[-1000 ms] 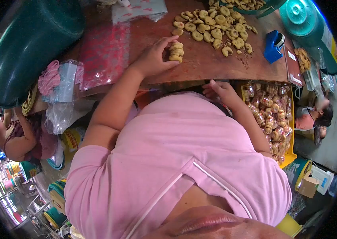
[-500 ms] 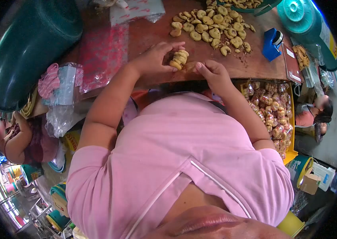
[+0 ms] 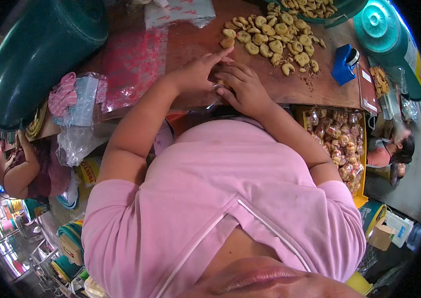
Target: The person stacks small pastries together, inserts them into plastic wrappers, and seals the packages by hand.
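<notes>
At the table's near edge my left hand [image 3: 195, 73] and my right hand [image 3: 244, 89] meet around a short stack of cookies [image 3: 222, 83], mostly hidden by the fingers. A bit of clear plastic [image 3: 214, 105] shows below them. My left hand's fingers curve round the far side of the stack; my right hand's fingers lie over it. Just beyond the fingertips, two loose cookies [image 3: 228, 38] sit beside a large pile of ring-shaped cookies [image 3: 275, 37] on the brown table [image 3: 190, 44].
Red-printed plastic sheets [image 3: 133, 69] lie to the left, near a large green container [image 3: 44, 54]. At right are a blue tape dispenser [image 3: 343, 64] and a yellow crate [image 3: 361, 191] of packed cookies [image 3: 339, 136]. One person [image 3: 21, 169] is at far left, others at right.
My right hand has come up from the table's edge to my left hand and now covers the cookie stack. Clear plastic now shows beneath the hands.
</notes>
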